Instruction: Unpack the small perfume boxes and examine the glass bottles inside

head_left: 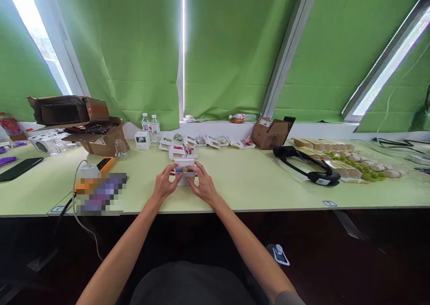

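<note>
Both hands hold a small white box (184,180) between them, just above the front part of the table. Its flap (184,162) stands up at the far side, and a small gold-coloured round piece (185,170) shows at its opening. My left hand (164,182) grips the left side with thumb and fingers. On the right side my right hand (203,184) does the same. Beyond the box lie several white cards with small packets (181,151), some holding green or red items. What else may be inside the box is too small to tell.
A white carton (142,140) and two water bottles (155,126) stand at the back left, near open cardboard boxes (107,139). A brown box (271,134) and a black headset (307,166) are to the right. Egg-like white items (366,164) lie farther right. A cable (74,206) hangs over the front edge.
</note>
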Tool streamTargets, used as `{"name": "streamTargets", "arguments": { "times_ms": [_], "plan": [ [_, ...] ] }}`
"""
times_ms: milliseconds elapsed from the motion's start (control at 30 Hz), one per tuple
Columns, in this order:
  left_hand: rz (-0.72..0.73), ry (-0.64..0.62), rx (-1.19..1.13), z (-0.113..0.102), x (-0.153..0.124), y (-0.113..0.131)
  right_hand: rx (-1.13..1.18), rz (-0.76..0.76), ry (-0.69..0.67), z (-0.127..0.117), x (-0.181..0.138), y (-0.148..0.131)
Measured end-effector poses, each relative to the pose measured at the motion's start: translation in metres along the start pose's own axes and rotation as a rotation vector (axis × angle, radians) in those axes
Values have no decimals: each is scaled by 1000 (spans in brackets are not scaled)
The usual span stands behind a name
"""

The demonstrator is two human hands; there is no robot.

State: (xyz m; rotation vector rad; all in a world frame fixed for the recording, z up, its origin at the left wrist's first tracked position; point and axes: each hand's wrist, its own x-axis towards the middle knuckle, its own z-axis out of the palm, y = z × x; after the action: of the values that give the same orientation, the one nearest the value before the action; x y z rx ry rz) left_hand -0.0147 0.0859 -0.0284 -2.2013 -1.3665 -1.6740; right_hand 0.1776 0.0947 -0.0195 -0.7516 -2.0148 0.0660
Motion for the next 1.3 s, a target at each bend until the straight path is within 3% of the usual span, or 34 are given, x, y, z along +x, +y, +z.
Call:
{"name": "streamTargets", "arguments": {
  "times_ms": [267,700,1300],
  "plan": [
    [-57,13,-24,0,1,2,200,51,128,2,0,3],
    [-74,28,-52,1,1,3,65,10,99,-2,-2,1],
    [-64,20,-40,2,0,2,83,25,116,-3,-1,0]
  ]
}}
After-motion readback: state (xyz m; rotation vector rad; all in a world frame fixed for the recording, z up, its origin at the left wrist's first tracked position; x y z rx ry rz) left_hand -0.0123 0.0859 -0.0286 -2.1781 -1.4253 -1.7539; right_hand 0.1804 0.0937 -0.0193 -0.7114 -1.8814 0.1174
